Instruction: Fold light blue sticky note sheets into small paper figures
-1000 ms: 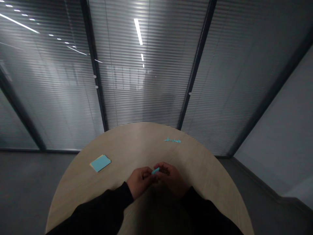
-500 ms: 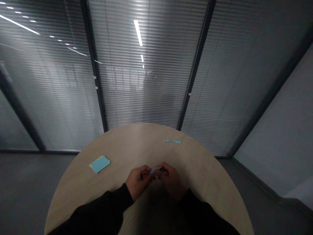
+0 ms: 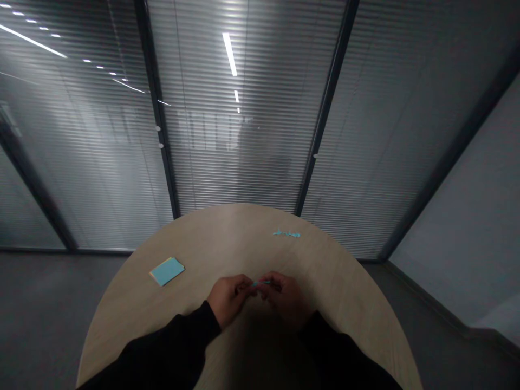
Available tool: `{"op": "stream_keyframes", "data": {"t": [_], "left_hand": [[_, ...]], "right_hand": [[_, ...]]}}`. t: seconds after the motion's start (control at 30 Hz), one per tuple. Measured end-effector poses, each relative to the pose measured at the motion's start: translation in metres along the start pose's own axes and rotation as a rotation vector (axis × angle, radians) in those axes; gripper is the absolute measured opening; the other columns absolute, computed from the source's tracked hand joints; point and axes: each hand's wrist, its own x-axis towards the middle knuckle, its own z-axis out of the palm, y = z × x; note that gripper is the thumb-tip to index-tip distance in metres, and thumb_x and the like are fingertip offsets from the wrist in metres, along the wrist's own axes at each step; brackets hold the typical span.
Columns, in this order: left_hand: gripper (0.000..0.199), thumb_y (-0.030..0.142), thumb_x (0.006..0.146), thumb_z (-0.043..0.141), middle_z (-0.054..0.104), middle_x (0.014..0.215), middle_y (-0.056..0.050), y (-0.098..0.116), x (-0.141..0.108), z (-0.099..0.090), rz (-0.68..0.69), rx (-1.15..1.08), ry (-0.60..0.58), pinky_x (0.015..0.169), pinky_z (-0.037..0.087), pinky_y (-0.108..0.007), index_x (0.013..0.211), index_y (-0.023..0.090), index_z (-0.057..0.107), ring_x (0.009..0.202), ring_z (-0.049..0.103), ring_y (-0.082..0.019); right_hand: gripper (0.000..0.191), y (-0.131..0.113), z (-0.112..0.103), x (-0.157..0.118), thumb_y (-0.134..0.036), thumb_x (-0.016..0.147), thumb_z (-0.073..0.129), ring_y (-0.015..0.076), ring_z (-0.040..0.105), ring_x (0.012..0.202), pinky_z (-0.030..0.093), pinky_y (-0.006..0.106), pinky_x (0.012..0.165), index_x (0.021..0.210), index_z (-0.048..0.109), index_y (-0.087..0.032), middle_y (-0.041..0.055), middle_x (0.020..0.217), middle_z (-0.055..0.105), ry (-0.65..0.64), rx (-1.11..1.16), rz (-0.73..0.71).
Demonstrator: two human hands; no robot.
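Observation:
Close together over the middle of the round table (image 3: 227,233), my left hand (image 3: 229,298) and my right hand (image 3: 286,298) pinch a small piece of blue paper (image 3: 255,283) between their fingertips. Only a thin blue strip of it shows; the fingers cover the rest. To the left lies a stack of paper sheets (image 3: 167,271), blue on top with a yellow edge beneath. Farther back on the right, small crumpled blue paper bits (image 3: 286,233) lie in a short row.
A glass partition with blinds (image 3: 244,173) and dark frame posts (image 3: 164,162) stands just behind the table. A pale wall (image 3: 467,233) rises at the right, with grey floor (image 3: 36,314) around the table.
The fingers have shifted slightly around the blue piece, and it now looks thinner and flatter. My right fingertips have dropped a little. The stack and the bits stay put.

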Motion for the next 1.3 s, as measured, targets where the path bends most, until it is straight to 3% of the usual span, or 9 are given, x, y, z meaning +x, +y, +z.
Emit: {"op": "stream_keyframes", "data": {"t": [0.17,0.23,0.3,0.37,0.5,0.67,0.77,0.93,1.3], "left_hand": [[0.025,0.038,0.09,0.057,0.072,0.074,-0.004,-0.002,0.001,0.001,0.007,0.009,0.036,0.061,0.043,-0.026,0.088,0.019,0.073,0.064,0.061,-0.017],[0.028,0.04,0.087,0.061,0.071,0.082,-0.004,-0.002,0.001,0.003,-0.014,-0.047,0.097,0.059,0.042,-0.025,0.105,0.019,0.07,0.062,0.057,-0.015],[0.046,0.04,0.084,0.066,0.07,0.087,-0.003,-0.002,0.001,0.004,-0.04,-0.165,0.151,0.058,0.041,-0.024,0.125,0.021,0.059,0.06,0.054,-0.013],[0.057,0.041,0.083,0.067,0.066,0.079,0.0,-0.002,0.001,0.006,-0.068,-0.303,0.147,0.056,0.039,-0.023,0.134,0.02,0.051,0.058,0.052,-0.012],[0.038,0.041,0.082,0.067,0.067,0.076,-0.002,-0.001,0.001,0.007,-0.052,-0.433,0.095,0.062,0.043,-0.026,0.112,0.017,0.065,0.066,0.059,-0.015],[0.025,0.039,0.083,0.065,0.071,0.074,-0.005,-0.001,-0.001,0.006,-0.074,-0.324,0.155,0.064,0.046,-0.028,0.089,0.016,0.073,0.066,0.061,-0.017],[0.023,0.037,0.084,0.065,0.072,0.075,-0.005,0.0,-0.001,0.004,-0.033,-0.264,0.205,0.067,0.047,-0.029,0.088,0.016,0.073,0.069,0.062,-0.018],[0.017,0.033,0.085,0.065,0.072,0.078,-0.006,0.0,-0.002,0.003,0.058,-0.199,0.223,0.071,0.049,-0.029,0.088,0.018,0.073,0.073,0.064,-0.018],[0.01,0.027,0.084,0.066,0.072,0.081,-0.005,-0.001,-0.002,0.006,0.11,-0.218,0.261,0.072,0.051,-0.028,0.086,0.018,0.071,0.074,0.065,-0.018]], "right_hand": [[0.027,0.008,0.002,0.001,-0.044,0.079,0.07,0.0141,0.059,0.056,0.043,0.024,0.052,0.085,0.069,-0.018,0.0008,0.064,0.067,-0.001,0.097,0.044],[0.028,0.012,0.002,0.002,-0.045,0.08,0.069,0.0136,0.057,0.053,0.042,0.023,0.049,0.087,0.068,-0.018,0.0,0.063,0.066,0.019,0.126,0.036],[0.028,0.014,0.002,0.003,-0.045,0.081,0.068,0.0129,0.055,0.049,0.042,0.023,0.047,0.088,0.067,-0.018,-0.0015,0.059,0.063,0.04,0.136,0.011],[0.028,0.015,0.002,0.003,-0.044,0.081,0.068,0.0126,0.054,0.047,0.042,0.024,0.048,0.089,0.067,-0.018,-0.0028,0.055,0.061,0.04,0.143,-0.013],[0.027,0.012,0.003,0.003,-0.042,0.079,0.07,0.0128,0.056,0.049,0.044,0.025,0.051,0.091,0.066,-0.018,-0.0026,0.057,0.063,0.006,0.198,-0.01],[0.026,0.007,0.003,0.002,-0.041,0.077,0.071,0.014,0.06,0.054,0.044,0.025,0.054,0.09,0.067,-0.019,-0.0018,0.059,0.065,0.005,0.165,-0.011],[0.025,0.006,0.003,0.002,-0.041,0.078,0.071,0.0146,0.06,0.055,0.045,0.026,0.055,0.09,0.068,-0.02,-0.0018,0.06,0.064,0.019,0.081,-0.049],[0.023,0.007,0.001,0.002,-0.041,0.078,0.072,0.0192,0.068,0.075,0.054,0.031,0.07,0.09,0.068,-0.021,0.0033,0.083,0.072,0.042,0.074,-0.14],[0.015,0.0,-0.005,0.002,-0.035,0.08,0.071,0.0182,0.065,0.083,0.056,0.03,0.074,0.087,0.07,-0.022,0.0036,0.09,0.063,-0.007,0.114,-0.256]]}}
